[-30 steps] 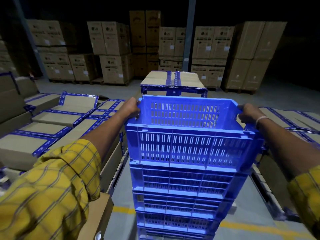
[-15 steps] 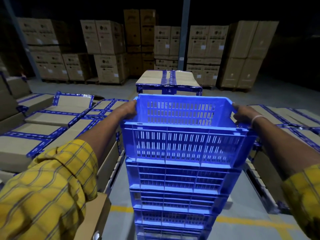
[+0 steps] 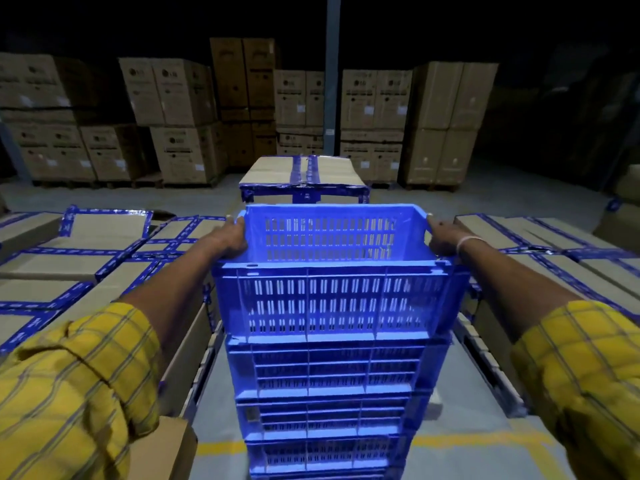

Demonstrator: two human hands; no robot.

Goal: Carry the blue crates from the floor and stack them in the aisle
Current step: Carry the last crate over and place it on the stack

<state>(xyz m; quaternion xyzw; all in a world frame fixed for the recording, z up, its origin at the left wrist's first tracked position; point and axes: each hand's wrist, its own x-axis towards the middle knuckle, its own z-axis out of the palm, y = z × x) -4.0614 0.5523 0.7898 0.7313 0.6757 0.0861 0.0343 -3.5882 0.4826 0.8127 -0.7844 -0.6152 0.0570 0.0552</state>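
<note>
Top blue crate [image 3: 337, 271] sits on the stack of blue crates [image 3: 329, 403] in the aisle, between both hands. Left hand [image 3: 230, 239] is clenched on the crate's left end rim; right hand [image 3: 441, 237] is clenched on the right end rim, a pale band at its wrist. Yellow checked sleeves [image 3: 76, 386] cover both forearms. Outboard of each grip lie flat cartons bound with blue tape [image 3: 104, 268]. Beyond the crate stands one taped carton [image 3: 301, 174], then tall stacked cardboard boxes [image 3: 374, 116]. A yellow floor line [image 3: 221, 446] crosses below the stack.
</note>
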